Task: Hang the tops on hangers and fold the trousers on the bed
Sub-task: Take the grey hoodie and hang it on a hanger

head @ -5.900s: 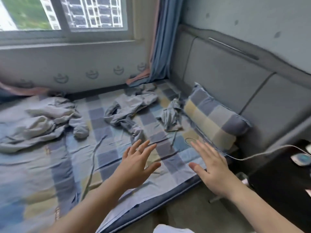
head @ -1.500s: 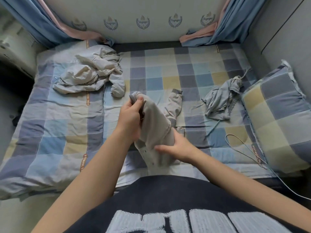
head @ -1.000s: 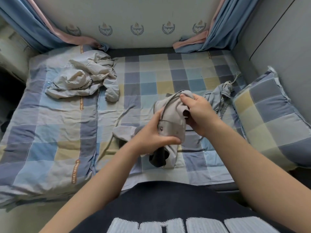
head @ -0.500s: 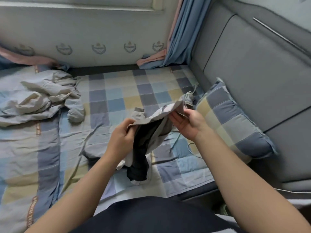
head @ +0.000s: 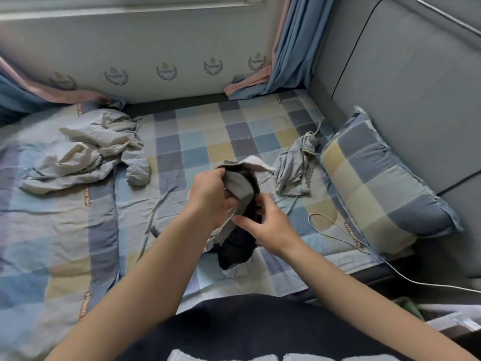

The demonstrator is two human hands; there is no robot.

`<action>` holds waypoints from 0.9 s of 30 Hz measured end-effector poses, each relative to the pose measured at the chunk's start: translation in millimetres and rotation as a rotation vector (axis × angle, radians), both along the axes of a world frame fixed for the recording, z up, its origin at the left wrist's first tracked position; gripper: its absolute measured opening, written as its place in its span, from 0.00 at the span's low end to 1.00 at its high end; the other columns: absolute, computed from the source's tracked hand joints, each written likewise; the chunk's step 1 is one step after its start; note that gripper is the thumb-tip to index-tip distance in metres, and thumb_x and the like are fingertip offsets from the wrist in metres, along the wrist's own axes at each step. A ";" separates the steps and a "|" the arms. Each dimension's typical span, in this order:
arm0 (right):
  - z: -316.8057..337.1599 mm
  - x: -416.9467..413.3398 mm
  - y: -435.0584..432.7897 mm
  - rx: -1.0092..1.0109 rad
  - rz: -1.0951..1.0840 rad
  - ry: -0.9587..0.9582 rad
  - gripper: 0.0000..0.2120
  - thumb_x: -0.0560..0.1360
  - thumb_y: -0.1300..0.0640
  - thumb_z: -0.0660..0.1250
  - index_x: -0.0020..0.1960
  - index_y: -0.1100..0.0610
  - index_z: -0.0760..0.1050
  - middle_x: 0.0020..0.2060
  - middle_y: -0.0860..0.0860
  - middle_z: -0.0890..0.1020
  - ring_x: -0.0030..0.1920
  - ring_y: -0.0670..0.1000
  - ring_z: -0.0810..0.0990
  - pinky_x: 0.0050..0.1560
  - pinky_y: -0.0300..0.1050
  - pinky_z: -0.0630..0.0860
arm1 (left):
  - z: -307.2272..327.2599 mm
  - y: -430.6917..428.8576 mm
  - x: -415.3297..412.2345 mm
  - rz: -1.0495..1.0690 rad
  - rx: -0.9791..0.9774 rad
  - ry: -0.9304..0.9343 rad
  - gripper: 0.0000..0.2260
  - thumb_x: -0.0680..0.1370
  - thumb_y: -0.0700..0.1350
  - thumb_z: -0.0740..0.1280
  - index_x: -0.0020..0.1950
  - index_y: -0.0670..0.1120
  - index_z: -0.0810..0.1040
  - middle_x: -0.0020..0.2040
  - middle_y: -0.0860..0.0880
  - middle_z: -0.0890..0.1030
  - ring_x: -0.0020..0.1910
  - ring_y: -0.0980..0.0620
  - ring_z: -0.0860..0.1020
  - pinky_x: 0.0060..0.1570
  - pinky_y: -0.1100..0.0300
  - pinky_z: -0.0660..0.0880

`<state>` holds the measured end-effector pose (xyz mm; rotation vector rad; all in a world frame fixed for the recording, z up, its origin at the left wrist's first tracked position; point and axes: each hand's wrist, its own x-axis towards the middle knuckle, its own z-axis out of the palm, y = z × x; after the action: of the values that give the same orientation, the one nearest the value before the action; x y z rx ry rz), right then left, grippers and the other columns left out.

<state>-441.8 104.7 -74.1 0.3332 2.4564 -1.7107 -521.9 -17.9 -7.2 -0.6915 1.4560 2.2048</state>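
- Head view: a grey garment (head: 240, 187) is held up in both hands over the near part of the bed (head: 203, 142). It is soft and bunched up. The outside looks finely knitted, and a dark inside is turned out and hangs down towards the sheet (head: 65, 230).
- The top of the grey cloth is wrapped by the left hand (head: 210, 194), whose grip is clamped on it.
- The dark part lower down is pinched by the thumb and fingers of the right hand (head: 268, 225), so that grip is clamped on it too.
- A pale, crumpled pile of clothes (head: 83, 157) is spread on the left part of the bed, well apart from the hands.
- A smaller grey-blue garment (head: 296, 168) with a thin cord is scrunched up just beside the pillow (head: 377, 183).
- The pillow is puffy and checked in blue, grey and yellow squares. It is leaned against a padded grey headboard (head: 403, 74).
- The bed is covered by the wrinkled sheet, checked in the same colours.
- A thin white cable (head: 335, 233) is looped on the sheet near the pillow and is run off the bed edge to the right.
- The wall (head: 130, 48) behind the bed is pale, with a row of small crests printed on it.
- Blue and pink curtains (head: 289, 48) are bunched at the far corners.
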 end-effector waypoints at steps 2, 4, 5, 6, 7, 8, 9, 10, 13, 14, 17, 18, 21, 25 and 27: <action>-9.9 -13.6 -12.6 0.037 -0.013 -0.081 0.31 0.64 0.33 0.70 0.61 0.48 0.73 0.53 0.45 0.82 0.55 0.47 0.80 0.53 0.46 0.77 | 9.3 3.4 1.5 -0.009 0.070 -0.018 0.11 0.85 0.41 0.56 0.59 0.37 0.75 0.52 0.38 0.83 0.49 0.41 0.84 0.53 0.42 0.81; -18.7 -30.3 -20.6 0.153 -0.044 -0.074 0.23 0.68 0.37 0.63 0.55 0.51 0.74 0.44 0.46 0.81 0.48 0.52 0.79 0.42 0.45 0.71 | 17.2 5.4 2.7 -0.006 0.104 -0.021 0.12 0.86 0.41 0.56 0.65 0.36 0.73 0.59 0.36 0.81 0.56 0.39 0.82 0.53 0.42 0.81; -24.5 -37.8 -21.2 0.206 -0.067 -0.054 0.16 0.72 0.42 0.61 0.51 0.53 0.73 0.41 0.47 0.79 0.45 0.55 0.78 0.38 0.45 0.68 | 20.9 5.4 2.4 0.007 0.117 -0.016 0.13 0.86 0.41 0.56 0.66 0.35 0.72 0.61 0.36 0.80 0.57 0.39 0.81 0.51 0.43 0.81; -30.1 -43.3 -19.5 0.244 -0.095 -0.045 0.10 0.75 0.47 0.60 0.48 0.53 0.72 0.39 0.49 0.78 0.44 0.57 0.77 0.36 0.45 0.66 | 24.3 4.0 1.0 0.028 0.126 -0.007 0.13 0.86 0.41 0.56 0.67 0.35 0.71 0.61 0.35 0.80 0.57 0.38 0.81 0.49 0.44 0.81; -36.1 -47.2 -14.8 0.274 -0.119 -0.053 0.06 0.77 0.51 0.59 0.46 0.53 0.71 0.38 0.50 0.77 0.42 0.59 0.77 0.35 0.47 0.66 | 27.6 1.3 -1.3 0.055 0.133 0.006 0.13 0.86 0.41 0.57 0.66 0.35 0.71 0.60 0.35 0.80 0.57 0.39 0.82 0.46 0.45 0.82; -41.8 -48.6 -8.6 0.312 -0.139 -0.087 0.05 0.77 0.53 0.59 0.44 0.53 0.71 0.37 0.51 0.77 0.41 0.61 0.75 0.35 0.48 0.66 | 30.2 -2.7 -4.5 0.081 0.137 0.025 0.12 0.86 0.41 0.57 0.65 0.35 0.71 0.57 0.36 0.81 0.54 0.39 0.82 0.42 0.47 0.83; -47.7 -48.3 -1.2 0.348 -0.157 -0.129 0.06 0.76 0.55 0.59 0.42 0.54 0.72 0.37 0.52 0.78 0.40 0.62 0.75 0.34 0.49 0.67 | 32.1 -7.6 -8.3 0.107 0.135 0.044 0.11 0.86 0.41 0.57 0.62 0.36 0.72 0.53 0.38 0.81 0.50 0.41 0.83 0.38 0.49 0.83; -51.3 -46.9 6.7 0.371 -0.172 -0.170 0.07 0.76 0.58 0.59 0.40 0.55 0.73 0.37 0.53 0.79 0.41 0.62 0.76 0.36 0.50 0.71 | 33.8 -13.1 -12.6 0.134 0.128 0.059 0.09 0.86 0.41 0.57 0.58 0.37 0.74 0.50 0.39 0.82 0.46 0.43 0.83 0.34 0.51 0.83; -55.5 -41.5 32.2 0.244 -0.215 -0.168 0.13 0.75 0.65 0.57 0.37 0.55 0.76 0.36 0.53 0.85 0.42 0.57 0.84 0.50 0.54 0.80 | 38.3 -30.9 -25.2 0.226 0.138 0.081 0.09 0.86 0.40 0.57 0.51 0.39 0.74 0.47 0.40 0.82 0.42 0.45 0.83 0.31 0.52 0.83; -52.9 -40.6 37.3 0.185 -0.200 -0.139 0.14 0.75 0.65 0.56 0.37 0.54 0.76 0.34 0.52 0.85 0.41 0.55 0.85 0.51 0.55 0.81 | 39.0 -35.7 -29.0 0.243 0.143 0.083 0.09 0.86 0.40 0.57 0.52 0.39 0.74 0.48 0.40 0.82 0.42 0.45 0.83 0.33 0.51 0.83; -44.1 -43.9 30.6 0.141 0.002 -0.101 0.04 0.74 0.54 0.65 0.43 0.52 0.77 0.39 0.48 0.85 0.42 0.49 0.85 0.52 0.54 0.81 | 39.3 -40.0 -31.6 0.224 0.133 0.083 0.07 0.85 0.40 0.58 0.56 0.39 0.73 0.52 0.39 0.82 0.48 0.43 0.83 0.38 0.48 0.82; -38.0 -46.2 19.7 0.166 0.072 -0.115 0.10 0.71 0.45 0.68 0.47 0.51 0.76 0.43 0.46 0.84 0.45 0.47 0.83 0.51 0.50 0.80 | 39.9 -37.2 -29.5 0.204 0.134 0.079 0.07 0.85 0.40 0.58 0.59 0.38 0.73 0.53 0.39 0.81 0.50 0.42 0.83 0.40 0.47 0.82; -28.1 -59.2 -19.9 0.188 0.078 -0.100 0.29 0.65 0.31 0.67 0.58 0.48 0.73 0.53 0.45 0.80 0.52 0.50 0.79 0.52 0.51 0.77 | 42.4 -26.7 -19.9 0.158 0.158 0.070 0.07 0.85 0.40 0.59 0.59 0.38 0.73 0.57 0.37 0.81 0.55 0.39 0.83 0.46 0.44 0.83; -28.6 -76.7 -43.1 0.400 -0.064 -0.073 0.18 0.75 0.40 0.58 0.55 0.52 0.73 0.47 0.55 0.81 0.46 0.60 0.78 0.44 0.52 0.75 | 45.1 -28.2 -14.2 0.158 0.204 0.064 0.08 0.85 0.39 0.58 0.59 0.37 0.73 0.55 0.37 0.82 0.56 0.39 0.83 0.47 0.45 0.82; -35.9 -78.5 -35.3 0.496 -0.058 -0.108 0.12 0.76 0.47 0.57 0.50 0.53 0.74 0.41 0.54 0.78 0.40 0.60 0.76 0.40 0.50 0.73 | 45.6 -34.2 -15.0 0.163 0.209 0.082 0.09 0.85 0.39 0.57 0.56 0.37 0.75 0.51 0.37 0.82 0.51 0.40 0.83 0.45 0.46 0.83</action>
<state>-520.3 69.4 -110.0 0.5324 2.7800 -1.0414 -536.9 -52.1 38.4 -0.6763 1.2199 2.4930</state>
